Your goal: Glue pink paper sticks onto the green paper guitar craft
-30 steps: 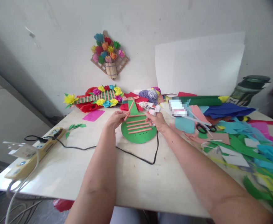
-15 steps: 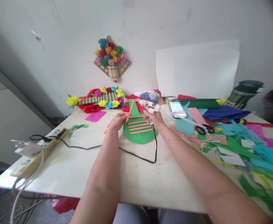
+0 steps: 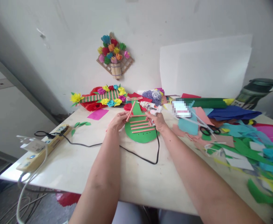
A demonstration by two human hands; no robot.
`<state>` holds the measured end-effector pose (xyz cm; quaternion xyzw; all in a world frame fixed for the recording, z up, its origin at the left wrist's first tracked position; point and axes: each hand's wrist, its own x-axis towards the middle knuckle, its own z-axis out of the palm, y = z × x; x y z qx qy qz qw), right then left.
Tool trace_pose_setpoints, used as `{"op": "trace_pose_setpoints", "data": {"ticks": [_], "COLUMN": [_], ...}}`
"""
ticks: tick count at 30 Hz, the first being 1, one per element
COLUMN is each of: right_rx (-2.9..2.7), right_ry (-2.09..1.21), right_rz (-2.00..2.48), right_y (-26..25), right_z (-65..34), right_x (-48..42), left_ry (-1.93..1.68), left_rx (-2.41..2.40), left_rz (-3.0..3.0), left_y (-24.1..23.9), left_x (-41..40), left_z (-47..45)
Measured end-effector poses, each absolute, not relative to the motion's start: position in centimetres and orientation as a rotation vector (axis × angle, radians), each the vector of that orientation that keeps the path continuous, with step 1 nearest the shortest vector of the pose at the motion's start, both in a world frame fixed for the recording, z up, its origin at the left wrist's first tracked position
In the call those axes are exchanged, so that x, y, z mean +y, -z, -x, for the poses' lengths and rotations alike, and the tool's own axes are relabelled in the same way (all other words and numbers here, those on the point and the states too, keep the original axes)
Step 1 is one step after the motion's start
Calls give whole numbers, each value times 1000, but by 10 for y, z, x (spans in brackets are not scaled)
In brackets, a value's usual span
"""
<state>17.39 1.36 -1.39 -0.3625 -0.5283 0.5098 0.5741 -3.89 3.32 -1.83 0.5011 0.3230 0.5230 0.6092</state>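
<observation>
My left hand (image 3: pixel 118 121) pinches a thin pink rolled-paper stick (image 3: pixel 132 109), its free end slanting up and away. My right hand (image 3: pixel 158 120) is wrapped round a white glue gun (image 3: pixel 149 106), whose nozzle points left, close to the stick's upper end. Beneath both hands lies a green guitar-shaped cutout (image 3: pixel 142 137) with several pink sticks across its round body and a row of small dark holes below them. More pink sticks (image 3: pixel 135 99) lie by the top of its neck. My fingers partly cover the body's edges.
A flower-trimmed paper guitar (image 3: pixel 96 98) lies at the back left. A power strip (image 3: pixel 54 144) sits on the left, its black cord (image 3: pixel 136 155) crossing the table. Scissors (image 3: pixel 209 130), paper scraps (image 3: pixel 240 146) and a dark bottle (image 3: pixel 255 95) are on the right.
The view has shifted slightly, so the scene sits a little further right. The glue gun's nozzle is a bit lower, nearer the stick's end. Both hands keep their holds.
</observation>
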Motion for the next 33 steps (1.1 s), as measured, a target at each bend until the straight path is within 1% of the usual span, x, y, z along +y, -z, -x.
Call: {"op": "trace_pose_setpoints", "data": {"ticks": [10, 21, 33], "right_rx": [-1166, -1249, -1275], "right_ry": [-1194, -1197, -1204], "right_rz": [848, 865, 862], "right_y": [16, 14, 13], "right_z": [-179, -179, -180], "right_x": [14, 11, 11], "left_ry": [-1239, -1288, -1212], "left_rx": [767, 833, 876], "left_rz": [-1221, -1221, -1270], "left_y": [15, 17, 17], "left_x": [30, 32, 33], "left_z": [37, 38, 41]}}
